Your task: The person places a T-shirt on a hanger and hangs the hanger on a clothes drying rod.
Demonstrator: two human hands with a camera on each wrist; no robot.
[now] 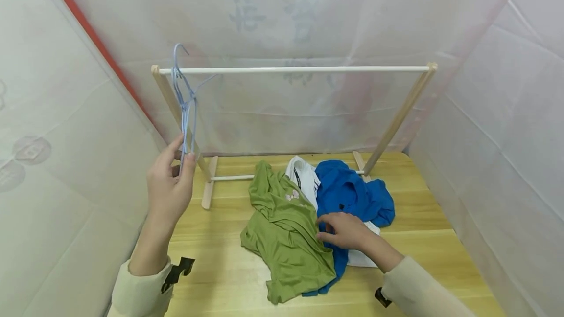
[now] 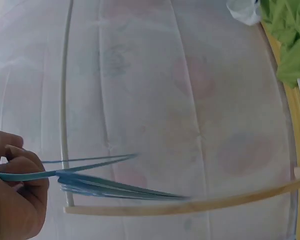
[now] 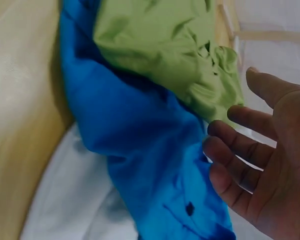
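My left hand (image 1: 169, 185) is raised at the left end of the rack, its thumb and fingers about the light-blue clothes hangers (image 1: 185, 116). In the left wrist view, curled fingers (image 2: 27, 172) grip one blue hanger, whose arms spread to the right. Over the clothes, my right hand (image 1: 345, 230) hovers with loosely bent fingers and holds nothing. Below it lie a green shirt (image 1: 286, 238) with a pink flower print and a crumpled blue shirt (image 1: 330, 185). A white garment (image 1: 303, 176) shows partly from underneath; most of it is covered.
The rack has a white rail (image 1: 299, 69) between wooden posts (image 1: 398, 119), with a lower white bar (image 1: 233, 177) partly behind the clothes. It stands on a wood-grain table (image 1: 423, 253). Pale sheets (image 1: 498, 111) enclose the back and both sides.
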